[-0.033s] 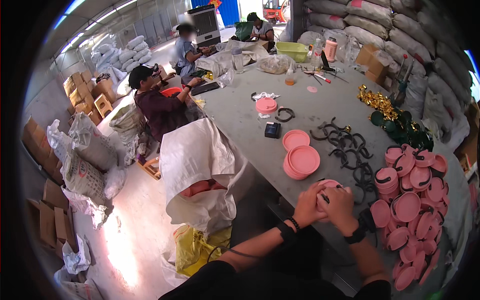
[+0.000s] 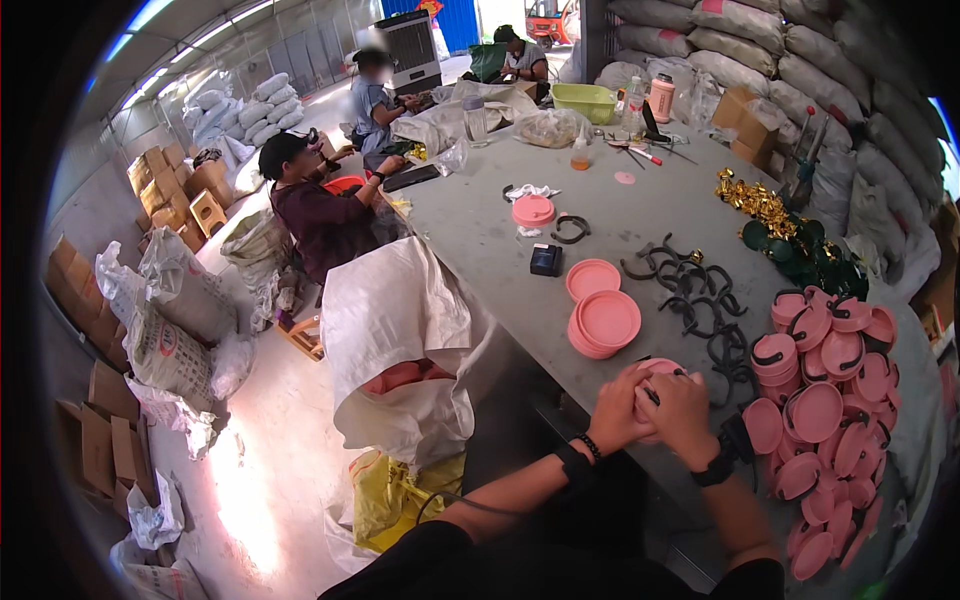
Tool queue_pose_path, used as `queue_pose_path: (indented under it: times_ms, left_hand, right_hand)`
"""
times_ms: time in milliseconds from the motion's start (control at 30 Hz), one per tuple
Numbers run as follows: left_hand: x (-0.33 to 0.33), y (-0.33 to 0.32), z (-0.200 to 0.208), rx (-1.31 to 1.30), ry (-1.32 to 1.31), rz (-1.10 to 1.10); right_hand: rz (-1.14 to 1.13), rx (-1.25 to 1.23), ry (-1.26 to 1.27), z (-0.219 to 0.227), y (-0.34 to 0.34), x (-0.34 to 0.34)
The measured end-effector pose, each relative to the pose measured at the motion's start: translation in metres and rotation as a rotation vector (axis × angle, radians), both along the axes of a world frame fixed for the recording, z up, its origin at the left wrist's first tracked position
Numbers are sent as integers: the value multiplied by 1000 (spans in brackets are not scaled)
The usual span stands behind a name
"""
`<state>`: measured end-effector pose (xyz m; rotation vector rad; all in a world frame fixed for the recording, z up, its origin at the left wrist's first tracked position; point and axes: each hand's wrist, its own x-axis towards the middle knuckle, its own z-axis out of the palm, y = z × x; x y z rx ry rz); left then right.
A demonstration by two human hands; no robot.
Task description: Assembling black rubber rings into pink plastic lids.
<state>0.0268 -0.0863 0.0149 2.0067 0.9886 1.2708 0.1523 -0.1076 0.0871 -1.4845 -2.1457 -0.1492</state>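
Note:
At the table's near edge, my left hand [image 2: 618,410] and my right hand [image 2: 682,415] close round a round pink lid [image 2: 660,367]. A short black piece [image 2: 652,397] shows between the fingers on the lid; the rest of it is hidden. Just beyond my left hand stand stacked pink lids [image 2: 608,322]. Loose black curved handles [image 2: 690,295] lie scattered past my right hand. To the right of it is a large heap of pink lids [image 2: 815,415], many with black handles on them.
Gold pieces [image 2: 755,203] and dark green discs [image 2: 790,245] lie at the table's far right. A small black box [image 2: 545,260] and a pink lid [image 2: 533,210] sit farther left. An open white sack [image 2: 395,330] stands at the table's left edge. Co-workers [image 2: 315,205] sit along the far left.

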Motion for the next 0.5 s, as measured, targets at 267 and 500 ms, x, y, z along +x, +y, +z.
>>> queue_pose_path:
  times_ms: [267,500]
  left_hand:
    - [0,-5,3,-20,-16,8]
    - [1,-3,4,-48,-7,-23]
  right_hand:
    - [-14,-139,-74,8,0,2]
    - [-14,101,21,-2,-3,-1]
